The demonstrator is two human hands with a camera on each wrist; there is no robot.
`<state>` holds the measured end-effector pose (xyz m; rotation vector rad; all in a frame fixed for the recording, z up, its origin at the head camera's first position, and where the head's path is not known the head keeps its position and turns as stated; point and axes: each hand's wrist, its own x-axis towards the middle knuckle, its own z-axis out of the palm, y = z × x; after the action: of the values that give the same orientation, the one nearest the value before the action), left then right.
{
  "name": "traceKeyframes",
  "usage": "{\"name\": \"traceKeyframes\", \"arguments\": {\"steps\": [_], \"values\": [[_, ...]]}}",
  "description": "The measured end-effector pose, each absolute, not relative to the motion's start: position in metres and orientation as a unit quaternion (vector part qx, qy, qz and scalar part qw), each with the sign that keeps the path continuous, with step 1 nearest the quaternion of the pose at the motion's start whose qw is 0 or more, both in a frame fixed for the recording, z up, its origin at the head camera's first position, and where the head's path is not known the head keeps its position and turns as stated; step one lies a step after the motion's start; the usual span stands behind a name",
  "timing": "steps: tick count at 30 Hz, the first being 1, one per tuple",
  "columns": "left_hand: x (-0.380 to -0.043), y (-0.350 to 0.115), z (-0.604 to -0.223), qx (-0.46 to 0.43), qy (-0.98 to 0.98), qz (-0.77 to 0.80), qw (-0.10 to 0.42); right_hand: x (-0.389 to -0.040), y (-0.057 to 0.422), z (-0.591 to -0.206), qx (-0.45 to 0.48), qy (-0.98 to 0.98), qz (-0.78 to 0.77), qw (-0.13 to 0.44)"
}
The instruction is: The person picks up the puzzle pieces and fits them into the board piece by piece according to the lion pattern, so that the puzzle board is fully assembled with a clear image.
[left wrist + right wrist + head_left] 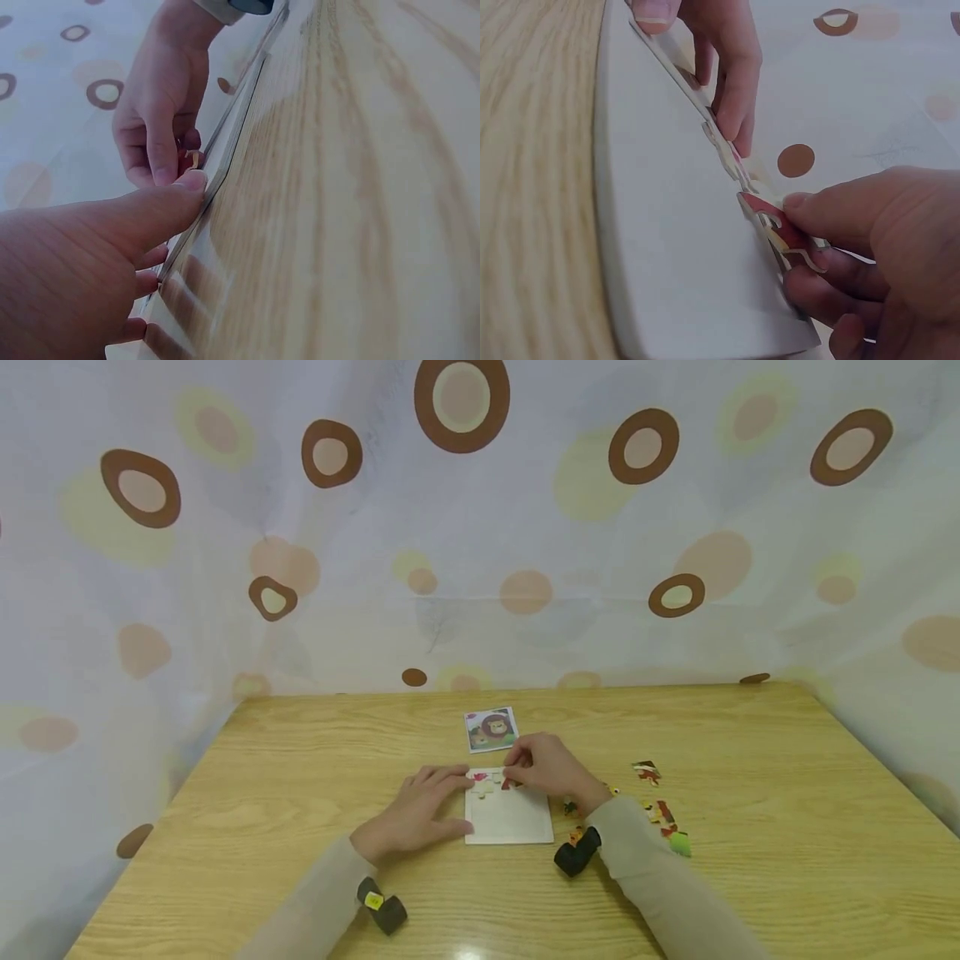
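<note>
A square white puzzle tray [513,822] lies flat on the table, with a few joined jigsaw pieces [482,788] in its top left corner. My left hand [423,810] lies along the tray's left side, fingertips at the upper corner and thumb on the lower edge. Between thumb and fingers, my right hand [547,766] pinches a red jigsaw piece [793,238] at the tray's upper edge, beside the joined pieces. In the right wrist view the piece looks tilted against the tray; whether it is seated I cannot tell.
A picture card [489,732] with a lion lies just beyond the tray. Several loose jigsaw pieces [663,814] are scattered on the wooden table [300,777] to the right, some partly behind my right wrist. A dotted cloth [480,527] hangs behind the table.
</note>
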<state>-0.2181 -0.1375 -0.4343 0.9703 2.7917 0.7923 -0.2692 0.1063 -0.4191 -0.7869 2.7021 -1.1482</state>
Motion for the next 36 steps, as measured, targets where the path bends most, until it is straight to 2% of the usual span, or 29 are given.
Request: {"name": "traceKeyframes", "arguments": {"steps": [14, 36], "values": [[-0.218, -0.137, -0.43, 0.314, 0.913, 0.257, 0.04, -0.27, 0.094, -0.417, -0.245, 0.907, -0.341, 0.031], [-0.216, -0.135, -0.432, 0.314, 0.913, 0.258, 0.039, -0.263, 0.086, -0.421, -0.127, 0.943, -0.308, 0.028]]}}
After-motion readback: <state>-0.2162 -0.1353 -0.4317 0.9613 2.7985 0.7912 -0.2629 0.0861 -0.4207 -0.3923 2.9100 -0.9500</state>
